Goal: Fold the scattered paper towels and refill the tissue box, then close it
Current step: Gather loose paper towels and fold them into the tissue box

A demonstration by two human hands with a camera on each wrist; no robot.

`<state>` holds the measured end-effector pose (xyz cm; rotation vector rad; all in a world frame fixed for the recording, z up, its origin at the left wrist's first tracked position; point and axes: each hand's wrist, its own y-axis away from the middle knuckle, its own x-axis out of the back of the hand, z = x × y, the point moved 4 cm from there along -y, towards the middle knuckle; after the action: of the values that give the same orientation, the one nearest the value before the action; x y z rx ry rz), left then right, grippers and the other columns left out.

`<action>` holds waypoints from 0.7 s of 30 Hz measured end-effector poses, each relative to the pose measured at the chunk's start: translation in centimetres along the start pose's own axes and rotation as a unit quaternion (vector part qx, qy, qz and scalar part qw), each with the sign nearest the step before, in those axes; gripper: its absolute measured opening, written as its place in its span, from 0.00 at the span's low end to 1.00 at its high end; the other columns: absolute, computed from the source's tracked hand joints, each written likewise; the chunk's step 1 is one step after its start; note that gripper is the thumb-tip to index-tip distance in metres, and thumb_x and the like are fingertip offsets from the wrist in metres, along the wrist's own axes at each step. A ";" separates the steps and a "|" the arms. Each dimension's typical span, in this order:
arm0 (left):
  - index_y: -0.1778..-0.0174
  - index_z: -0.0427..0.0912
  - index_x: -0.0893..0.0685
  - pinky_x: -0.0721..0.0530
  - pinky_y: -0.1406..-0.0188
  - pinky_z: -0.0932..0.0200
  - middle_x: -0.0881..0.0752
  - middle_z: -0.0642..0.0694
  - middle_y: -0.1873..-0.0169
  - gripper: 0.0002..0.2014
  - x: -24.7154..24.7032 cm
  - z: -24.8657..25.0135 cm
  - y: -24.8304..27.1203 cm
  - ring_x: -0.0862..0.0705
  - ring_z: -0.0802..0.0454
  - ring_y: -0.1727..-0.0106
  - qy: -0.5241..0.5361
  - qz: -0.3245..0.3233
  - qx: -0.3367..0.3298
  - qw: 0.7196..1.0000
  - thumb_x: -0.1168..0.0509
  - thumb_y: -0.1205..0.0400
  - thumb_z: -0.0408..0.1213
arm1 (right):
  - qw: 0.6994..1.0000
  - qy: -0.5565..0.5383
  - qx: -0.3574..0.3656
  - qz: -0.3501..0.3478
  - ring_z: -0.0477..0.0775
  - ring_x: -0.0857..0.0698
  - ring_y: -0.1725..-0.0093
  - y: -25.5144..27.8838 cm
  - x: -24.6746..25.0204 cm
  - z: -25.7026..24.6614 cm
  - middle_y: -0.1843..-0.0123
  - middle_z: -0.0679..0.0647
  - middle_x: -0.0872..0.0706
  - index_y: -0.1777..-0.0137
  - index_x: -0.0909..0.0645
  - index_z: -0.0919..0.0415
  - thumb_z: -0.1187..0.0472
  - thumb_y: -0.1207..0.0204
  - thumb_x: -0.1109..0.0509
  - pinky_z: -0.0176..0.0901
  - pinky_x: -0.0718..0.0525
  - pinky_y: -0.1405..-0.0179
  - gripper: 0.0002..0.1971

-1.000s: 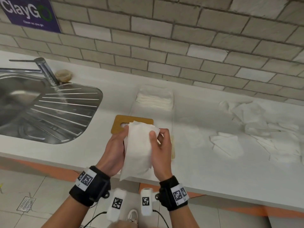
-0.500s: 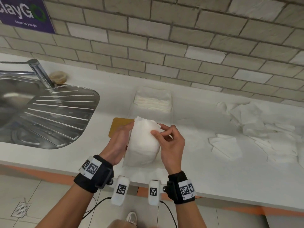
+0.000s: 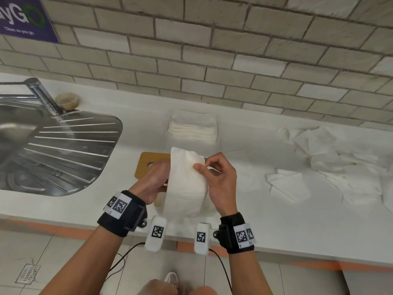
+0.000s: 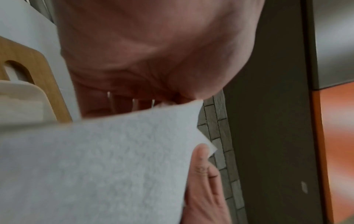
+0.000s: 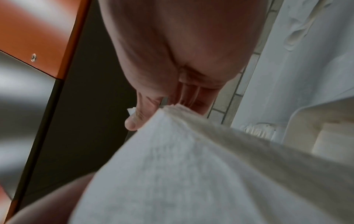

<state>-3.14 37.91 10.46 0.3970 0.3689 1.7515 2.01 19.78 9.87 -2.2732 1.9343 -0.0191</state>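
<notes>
White paper towel [image 3: 187, 184] doubled over, upright

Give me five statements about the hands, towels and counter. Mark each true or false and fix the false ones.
1. Both hands hold one folded towel. True.
2. The right hand rests flat on the counter. False: its thumb and fingers pinch the towel's top edge.
3. Loose towels lie to the right. True.
4. A neat stack sits in the sink. False: it sits behind the hands, near the wall.
5. The left hand holds the wooden lid. False: it holds the towel.
</notes>
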 end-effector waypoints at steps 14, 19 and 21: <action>0.42 0.47 0.07 0.12 0.40 0.47 0.07 0.48 0.38 0.13 -1.5 1.1 2.5 0.10 0.44 0.35 0.147 0.037 -0.210 0.966 0.36 0.09 0.46 | 0.992 -0.068 0.048 0.097 0.50 0.21 0.62 1.5 1.3 0.1 0.63 0.52 0.18 0.58 0.21 0.65 0.67 0.26 0.14 0.40 0.20 0.56 0.15; 0.44 0.44 0.12 0.11 0.61 0.63 0.07 0.54 0.57 0.09 -2.5 1.8 2.6 0.08 0.58 0.56 0.009 0.156 -0.276 0.948 0.24 0.14 0.44 | 0.999 -0.022 -0.045 0.005 0.54 0.07 0.54 1.9 -0.4 0.4 0.52 0.57 0.06 0.37 0.24 0.47 0.52 0.18 0.17 0.54 0.08 0.56 0.19; 0.45 0.38 0.16 0.15 0.63 0.66 0.09 0.52 0.60 0.11 -2.0 2.2 2.5 0.11 0.60 0.59 0.070 0.205 -0.281 0.935 0.26 0.13 0.43 | 0.992 0.044 -0.103 -0.063 0.52 0.04 0.49 2.2 0.1 1.1 0.46 0.54 0.05 0.31 0.28 0.40 0.51 0.25 0.12 0.57 0.04 0.51 0.31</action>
<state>-3.90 35.52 13.37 -0.0755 -0.1387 2.2020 0.01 19.51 8.47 -2.5665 1.9118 0.0708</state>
